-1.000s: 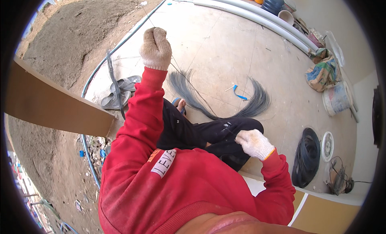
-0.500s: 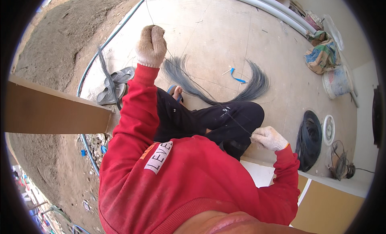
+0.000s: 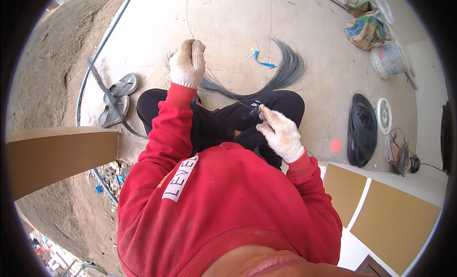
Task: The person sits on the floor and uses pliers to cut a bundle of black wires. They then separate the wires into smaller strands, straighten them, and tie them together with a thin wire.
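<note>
A thin wire (image 3: 188,17) was pinched by the left hand (image 3: 187,65), its gloved fingers pressed together around it, and the wire was stretched down toward the gloved right hand (image 3: 282,133), held over the dark pants (image 3: 285,103), though whether its fingers were closed on the wire could not be told. A curved bundle of gray wires (image 3: 290,65) was spread on the floor (image 3: 238,39) just in front of the pants, with a blue strip (image 3: 263,63) seen near it.
</note>
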Tool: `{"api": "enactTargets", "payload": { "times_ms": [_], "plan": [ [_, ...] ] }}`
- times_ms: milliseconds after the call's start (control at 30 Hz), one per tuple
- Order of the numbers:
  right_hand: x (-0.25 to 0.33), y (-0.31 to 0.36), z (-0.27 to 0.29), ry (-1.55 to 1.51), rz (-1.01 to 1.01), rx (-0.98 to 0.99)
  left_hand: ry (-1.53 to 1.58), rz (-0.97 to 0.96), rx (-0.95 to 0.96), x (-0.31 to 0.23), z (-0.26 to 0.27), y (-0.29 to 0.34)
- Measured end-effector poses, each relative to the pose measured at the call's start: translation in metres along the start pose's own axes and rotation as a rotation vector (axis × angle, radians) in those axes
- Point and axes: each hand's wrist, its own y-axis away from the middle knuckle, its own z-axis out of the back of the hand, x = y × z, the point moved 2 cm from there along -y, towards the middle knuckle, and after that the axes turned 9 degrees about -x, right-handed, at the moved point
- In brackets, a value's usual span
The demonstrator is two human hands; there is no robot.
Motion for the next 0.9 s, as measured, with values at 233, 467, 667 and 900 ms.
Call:
{"api": "enactTargets", "payload": {
  "times_ms": [233, 467, 667, 900],
  "plan": [
    [-0.004, -0.027, 0.006, 0.111, 0.127, -0.071, 0.000, 0.053, -0.082, 0.013, 0.031, -0.016],
    [0.030, -0.032, 0.056, -0.999, -0.275, -0.238, 0.432, 0.289, -0.267, 0.004, 0.030, -0.028],
    [-0.009, -0.046, 0.010, -0.409, -0.568, 0.465, 0.428, 0.130, -0.279, -0.015, 0.023, -0.050],
    [0.051, -0.030, 0.077, -1.330, -0.170, -0.187, 0.422, 0.148, -0.348, 0.010, 0.037, -0.069]
  ]
}}
